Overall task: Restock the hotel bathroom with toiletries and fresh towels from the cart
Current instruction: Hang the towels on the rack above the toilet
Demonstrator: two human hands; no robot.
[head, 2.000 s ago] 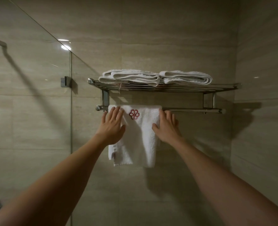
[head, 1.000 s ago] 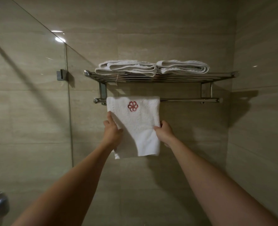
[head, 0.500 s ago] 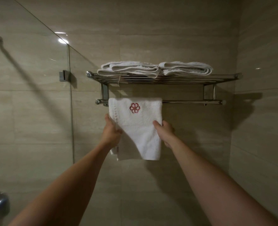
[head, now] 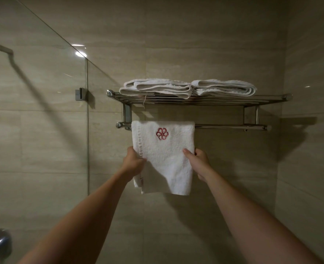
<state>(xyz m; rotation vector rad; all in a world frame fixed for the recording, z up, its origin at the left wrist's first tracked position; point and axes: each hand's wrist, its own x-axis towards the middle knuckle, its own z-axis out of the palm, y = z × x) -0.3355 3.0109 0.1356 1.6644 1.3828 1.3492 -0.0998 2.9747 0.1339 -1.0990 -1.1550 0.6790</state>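
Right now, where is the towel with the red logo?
In the head view, the logo towel hangs over the left end of the lower rail, under the folded towels on the shelf, held by left hand and right hand.

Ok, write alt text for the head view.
A left hand and right hand grip the side edges of a white logo towel draped over a chrome rail. Two folded towels lie on the shelf above.
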